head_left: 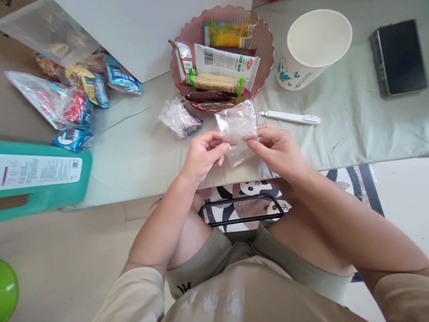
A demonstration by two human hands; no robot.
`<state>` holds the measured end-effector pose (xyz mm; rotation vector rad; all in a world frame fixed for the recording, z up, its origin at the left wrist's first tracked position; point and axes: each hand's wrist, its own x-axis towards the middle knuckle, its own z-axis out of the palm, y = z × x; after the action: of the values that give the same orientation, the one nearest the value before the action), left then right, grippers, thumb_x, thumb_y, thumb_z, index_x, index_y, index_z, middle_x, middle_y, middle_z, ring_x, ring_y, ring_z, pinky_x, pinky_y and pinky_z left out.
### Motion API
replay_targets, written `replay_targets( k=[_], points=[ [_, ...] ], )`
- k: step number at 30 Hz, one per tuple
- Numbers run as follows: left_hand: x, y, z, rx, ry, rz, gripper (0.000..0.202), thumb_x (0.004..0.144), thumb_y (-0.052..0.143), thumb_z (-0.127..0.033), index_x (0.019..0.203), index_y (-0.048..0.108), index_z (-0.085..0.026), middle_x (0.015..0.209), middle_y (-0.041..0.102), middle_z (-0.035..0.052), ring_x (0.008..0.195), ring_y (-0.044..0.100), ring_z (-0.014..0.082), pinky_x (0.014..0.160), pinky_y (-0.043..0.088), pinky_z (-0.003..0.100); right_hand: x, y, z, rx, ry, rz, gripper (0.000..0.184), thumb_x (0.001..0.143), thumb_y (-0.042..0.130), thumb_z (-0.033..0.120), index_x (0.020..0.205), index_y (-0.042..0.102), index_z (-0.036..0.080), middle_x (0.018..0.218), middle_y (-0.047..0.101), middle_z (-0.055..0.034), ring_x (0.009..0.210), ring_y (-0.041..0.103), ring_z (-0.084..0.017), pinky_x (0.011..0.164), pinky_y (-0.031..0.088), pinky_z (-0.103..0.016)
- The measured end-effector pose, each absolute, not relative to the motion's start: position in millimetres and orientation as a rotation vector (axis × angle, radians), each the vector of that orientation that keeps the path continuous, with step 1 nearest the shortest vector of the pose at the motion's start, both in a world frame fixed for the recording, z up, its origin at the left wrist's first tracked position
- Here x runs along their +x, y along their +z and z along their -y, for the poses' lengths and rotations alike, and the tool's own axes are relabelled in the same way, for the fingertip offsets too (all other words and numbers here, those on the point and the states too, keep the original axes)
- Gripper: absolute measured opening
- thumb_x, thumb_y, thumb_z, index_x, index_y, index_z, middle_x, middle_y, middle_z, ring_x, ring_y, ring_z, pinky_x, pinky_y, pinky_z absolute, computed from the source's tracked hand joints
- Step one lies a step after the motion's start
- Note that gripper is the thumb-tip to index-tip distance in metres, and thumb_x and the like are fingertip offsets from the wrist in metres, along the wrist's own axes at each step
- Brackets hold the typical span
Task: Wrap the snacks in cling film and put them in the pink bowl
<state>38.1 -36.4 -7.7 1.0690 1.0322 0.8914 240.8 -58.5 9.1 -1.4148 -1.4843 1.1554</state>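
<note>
- Clear plastic bag (238, 120), one: is hanging between the two hands over the near part of the cloth-covered table (134, 156), its top reaching the near rim of the bowl in this view.
- Left hand (206, 153): is pinching the bag's left edge between thumb and fingers, the grip narrow.
- Right hand (279, 146): is pinching the bag's right edge in the same manner, thumb on the near side, grip likewise narrow.
- Pink ribbed bowl (188, 35), gold-rimmed: is standing beyond the hands and holding wrapped snacks, among them a yellow packet (231, 35), a white packet (228, 62) with a barcode and a green-ended packet (216, 83).
- Crumpled clear wrapper (177, 117): is lying just beyond the left hand, near the bowl.
- White cutter (290, 117), slim: is lying flat just beyond the right hand, metal tip pointing left.
- Paper cup (301, 71), white with teal leaf print: is standing upright right of the bowl.
- Black box-shaped object (402, 58): is resting at far right.
- Blue packet (122, 76) and red packet (75, 107): are lying at left among other snack packets.
- Teal container (69, 188), labelled: is occupying the left edge.
</note>
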Motion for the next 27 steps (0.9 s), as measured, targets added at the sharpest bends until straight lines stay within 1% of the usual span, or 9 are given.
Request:
replay_targets(
  k=[2, 5, 7, 9, 11, 14, 20, 24, 27],
  points=[
    [38, -7, 37, 1.051, 0.851, -1.010, 0.028, 0.072, 0.085, -0.035, 0.082, 0.064, -0.018, 0.076, 0.072, -0.0006, 0.048, 0.061, 0.0071, 0.039, 0.037, 0.017, 239, 10, 59, -1.434, 1.199, 1.452, 0.013, 0.086, 0.069, 0.034, 0.088, 0.075, 0.022, 0.100, 0.071, -0.0054, 0.075, 0.061, -0.016, 0.059, 0.048, -0.029],
    [40, -9, 39, 1.043, 0.823, -0.952, 0.038, 0.071, 0.087, -0.044, 0.084, 0.061, -0.019, 0.082, 0.073, -0.0012, 0.061, 0.072, 0.0117, 0.049, 0.049, 0.019, 236, 12, 61, -1.398, 1.301, 1.412, 0.014, 0.085, 0.069, 0.032, 0.094, 0.075, 0.022, 0.097, 0.072, -0.0043, 0.068, 0.060, -0.014, 0.057, 0.050, -0.030],
    [42, -10, 39, 1.062, 0.849, -0.928, 0.045, 0.071, 0.088, -0.054, 0.086, 0.062, -0.020, 0.087, 0.075, -0.0006, 0.068, 0.073, 0.0125, 0.058, 0.056, 0.022, 235, 14, 63, -1.327, 1.297, 1.426, 0.014, 0.088, 0.071, 0.036, 0.089, 0.075, 0.023, 0.093, 0.071, -0.0054, 0.078, 0.065, -0.018, 0.068, 0.055, -0.033],
    [43, -11, 39, 1.141, 0.939, -0.945, 0.046, 0.072, 0.087, -0.060, 0.084, 0.065, -0.021, 0.084, 0.074, -0.0005, 0.071, 0.071, 0.0120, 0.065, 0.058, 0.024, 235, 16, 64, -1.269, 1.248, 1.437, 0.026, 0.091, 0.070, 0.046, 0.079, 0.074, 0.023, 0.092, 0.071, -0.0067, 0.090, 0.068, -0.022, 0.081, 0.057, -0.038],
    [43, -10, 40, 1.254, 1.046, -0.988, 0.044, 0.075, 0.085, -0.061, 0.078, 0.067, -0.020, 0.077, 0.072, -0.0005, 0.070, 0.067, 0.0115, 0.066, 0.057, 0.025, 235, 16, 65, -1.244, 1.193, 1.423, 0.035, 0.092, 0.070, 0.054, 0.074, 0.073, 0.024, 0.096, 0.071, -0.0075, 0.098, 0.068, -0.024, 0.091, 0.056, -0.043],
    [44, -7, 43, 1.373, 1.122, -1.025, 0.044, 0.080, 0.081, -0.061, 0.072, 0.067, -0.021, 0.072, 0.069, -0.0003, 0.068, 0.064, 0.0119, 0.067, 0.056, 0.028, 235, 16, 65, -1.235, 1.122, 1.396, 0.037, 0.090, 0.071, 0.058, 0.074, 0.075, 0.025, 0.105, 0.071, -0.0082, 0.105, 0.068, -0.025, 0.099, 0.054, -0.045],
    [48, -4, 47, 1.367, 1.168, -1.015, 0.047, 0.075, 0.084, -0.064, 0.089, 0.065, -0.023, 0.086, 0.072, 0.0012, 0.079, 0.070, 0.0159, 0.075, 0.059, 0.032, 235, 13, 67, -1.235, 1.042, 1.509, 0.037, 0.088, 0.074, 0.055, 0.069, 0.071, 0.024, 0.109, 0.070, -0.0089, 0.105, 0.066, -0.026, 0.101, 0.053, -0.046],
    [49, -8, 47, 1.324, 1.203, -0.985, 0.040, 0.078, 0.085, -0.055, 0.091, 0.063, -0.024, 0.084, 0.067, -0.0005, 0.079, 0.069, 0.0143, 0.079, 0.060, 0.031, 237, 9, 67, -1.203, 0.991, 1.552, 0.028, 0.090, 0.073, 0.047, 0.075, 0.073, 0.024, 0.114, 0.066, -0.0091, 0.113, 0.064, -0.026, 0.106, 0.051, -0.047],
    [48, -12, 44, 1.205, 1.239, -0.964, 0.053, 0.069, 0.091, -0.056, 0.103, 0.064, -0.026, 0.106, 0.068, 0.0023, 0.097, 0.071, 0.0177, 0.086, 0.059, 0.031, 238, 2, 65, -1.150, 0.880, 1.588, 0.026, 0.091, 0.073, 0.042, 0.073, 0.071, 0.023, 0.115, 0.064, -0.0090, 0.117, 0.062, -0.026, 0.106, 0.052, -0.046]
  ],
)
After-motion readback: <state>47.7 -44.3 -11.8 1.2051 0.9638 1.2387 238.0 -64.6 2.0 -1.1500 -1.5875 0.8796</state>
